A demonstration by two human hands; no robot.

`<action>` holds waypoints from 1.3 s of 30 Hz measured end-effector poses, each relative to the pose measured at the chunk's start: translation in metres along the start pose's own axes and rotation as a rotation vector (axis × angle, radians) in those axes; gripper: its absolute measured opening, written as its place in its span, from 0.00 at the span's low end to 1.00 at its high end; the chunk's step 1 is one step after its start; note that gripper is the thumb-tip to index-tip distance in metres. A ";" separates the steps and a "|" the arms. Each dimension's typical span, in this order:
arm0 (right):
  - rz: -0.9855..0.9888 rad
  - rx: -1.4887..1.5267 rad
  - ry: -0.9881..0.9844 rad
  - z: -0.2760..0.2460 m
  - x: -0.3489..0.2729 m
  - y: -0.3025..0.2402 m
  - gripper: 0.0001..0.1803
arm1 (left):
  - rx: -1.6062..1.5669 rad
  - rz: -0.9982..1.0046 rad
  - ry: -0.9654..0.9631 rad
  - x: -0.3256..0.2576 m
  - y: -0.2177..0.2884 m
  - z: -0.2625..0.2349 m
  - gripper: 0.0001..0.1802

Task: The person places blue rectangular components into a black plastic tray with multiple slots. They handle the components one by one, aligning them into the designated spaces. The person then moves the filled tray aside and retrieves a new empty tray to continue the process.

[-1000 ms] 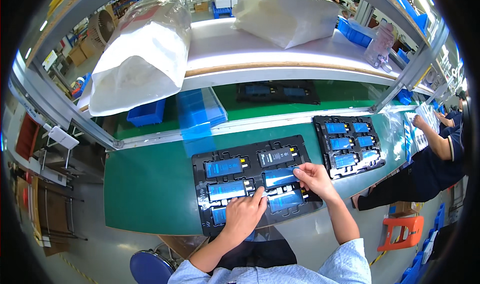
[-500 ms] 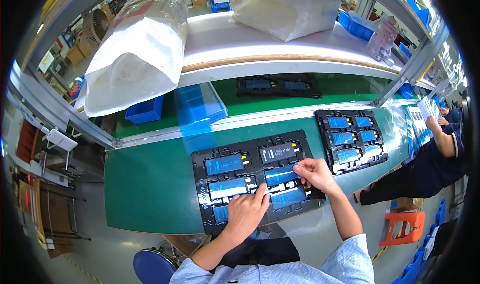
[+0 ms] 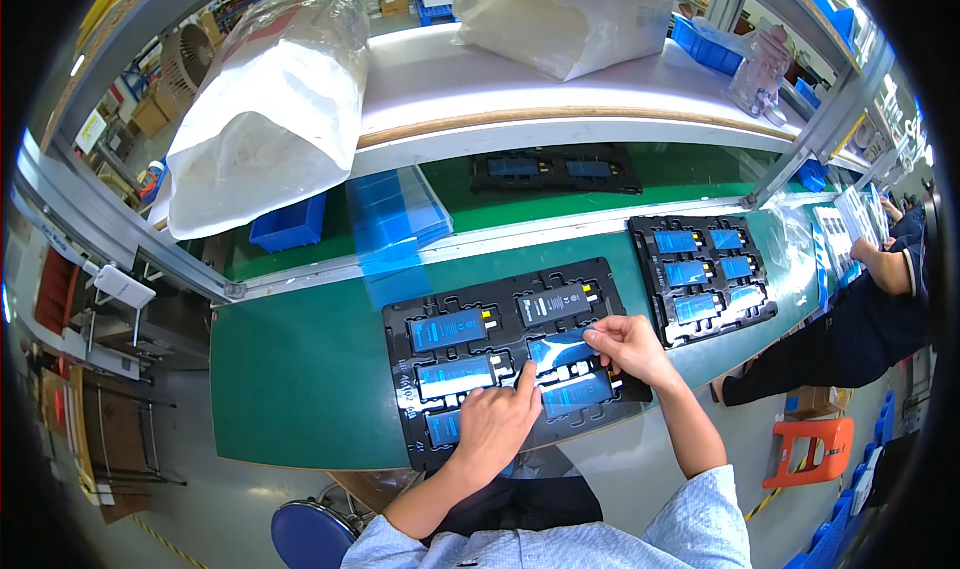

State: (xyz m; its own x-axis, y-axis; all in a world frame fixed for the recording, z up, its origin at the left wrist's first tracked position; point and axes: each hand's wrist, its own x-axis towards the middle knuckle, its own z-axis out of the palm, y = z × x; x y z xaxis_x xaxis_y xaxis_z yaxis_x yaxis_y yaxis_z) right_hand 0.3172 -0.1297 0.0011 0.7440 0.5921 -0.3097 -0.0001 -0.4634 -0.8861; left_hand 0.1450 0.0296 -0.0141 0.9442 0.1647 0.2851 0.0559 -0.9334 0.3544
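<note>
The right hand (image 3: 632,351) has its thumb and forefinger drawn close together, pinching the right end of a glossy, translucent blue film (image 3: 560,350) on a flat rectangular battery. That battery sits in the right column of a black moulded-plastic tray (image 3: 399,351). The left hand (image 3: 496,421) extends its forefinger to the film's left end, opposite the pinch; its other fingers curl down, and whether they hold anything cannot be told.

Directly above the pinch lies a dark-grey battery (image 3: 553,306) with pale printing and symbols across its matt face and a yellow tab at its right end. Up and left of the pinch, a blue-covered oblong battery (image 3: 447,331) also bears small print, too fine to make out. Just below the pinch is another blue-faced battery (image 3: 580,397), bright with reflections. Raised characters run down the tray's left border, beyond the left hand, and the tray's recesses have stepped, notched outlines.

Right of and above the grip, a second black moulded tray (image 3: 645,269) carries six blue-faced batteries. Both trays rest on a smooth green tabletop (image 3: 290,389). Farther up and left of the grip are a stack of clear blue plastic sheets (image 3: 395,214) and a blue plastic bin (image 3: 290,227). Above those, a crinkled white plastic sack (image 3: 265,159) overhangs a white shelf with a wood-coloured edge (image 3: 440,79).
</note>
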 end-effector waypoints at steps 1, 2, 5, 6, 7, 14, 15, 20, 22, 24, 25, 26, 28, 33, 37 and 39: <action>-0.001 -0.004 0.001 0.000 0.000 0.000 0.14 | 0.018 0.009 -0.013 0.001 0.001 -0.002 0.20; -0.002 -0.008 0.003 0.000 0.000 -0.001 0.14 | 0.035 0.020 -0.025 0.002 0.001 -0.003 0.21; -0.006 -0.034 0.020 0.002 0.001 -0.001 0.14 | 0.078 0.078 -0.047 0.001 -0.001 0.000 0.22; -0.002 -0.045 0.025 0.003 0.000 -0.001 0.14 | 0.093 0.084 -0.056 0.001 -0.001 0.000 0.22; 0.003 -0.057 0.030 0.004 0.000 -0.002 0.14 | 0.109 0.089 -0.065 0.001 0.000 0.000 0.22; -0.406 -0.712 0.294 0.018 -0.006 -0.005 0.11 | 0.125 0.086 -0.117 0.004 0.004 -0.002 0.21; -0.486 -0.788 0.516 0.025 -0.014 -0.014 0.11 | 0.063 0.073 -0.133 0.003 0.005 -0.004 0.21; -0.372 -0.554 0.358 0.012 -0.061 -0.013 0.11 | -0.397 0.052 0.024 -0.015 0.011 -0.028 0.18; -0.215 -0.394 0.143 0.005 -0.082 -0.006 0.11 | -0.574 -0.018 0.035 -0.030 0.022 -0.046 0.21; -0.147 -0.150 0.028 0.004 -0.104 0.016 0.11 | -0.767 -0.019 0.139 -0.039 0.034 -0.051 0.22; -0.113 -0.029 -0.028 0.005 -0.114 0.025 0.11 | -0.782 -0.020 0.163 -0.044 0.039 -0.051 0.23; -0.136 0.027 -0.088 0.008 -0.123 0.027 0.11 | -0.788 -0.004 0.190 -0.048 0.043 -0.048 0.22; -0.105 0.444 -0.195 0.020 -0.137 0.040 0.11 | -0.801 0.028 0.245 -0.057 0.051 -0.039 0.22; -0.203 0.467 -0.031 0.044 -0.142 0.061 0.10 | -1.113 -0.202 0.124 -0.080 0.053 -0.014 0.25; -0.212 0.379 -0.119 0.049 -0.147 0.061 0.09 | -0.646 -0.155 0.142 -0.076 0.055 -0.030 0.26; -0.297 0.250 -0.193 0.049 -0.151 0.050 0.09 | -0.472 -0.046 0.163 -0.076 0.059 -0.038 0.23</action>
State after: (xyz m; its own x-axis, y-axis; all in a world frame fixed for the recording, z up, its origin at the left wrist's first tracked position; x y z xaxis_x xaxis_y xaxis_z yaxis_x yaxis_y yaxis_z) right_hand 0.1721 -0.2094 -0.0131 0.5973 0.7993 -0.0663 0.0155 -0.0942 -0.9954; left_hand 0.0646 -0.0258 0.0191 0.8794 0.2847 0.3816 -0.0926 -0.6840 0.7236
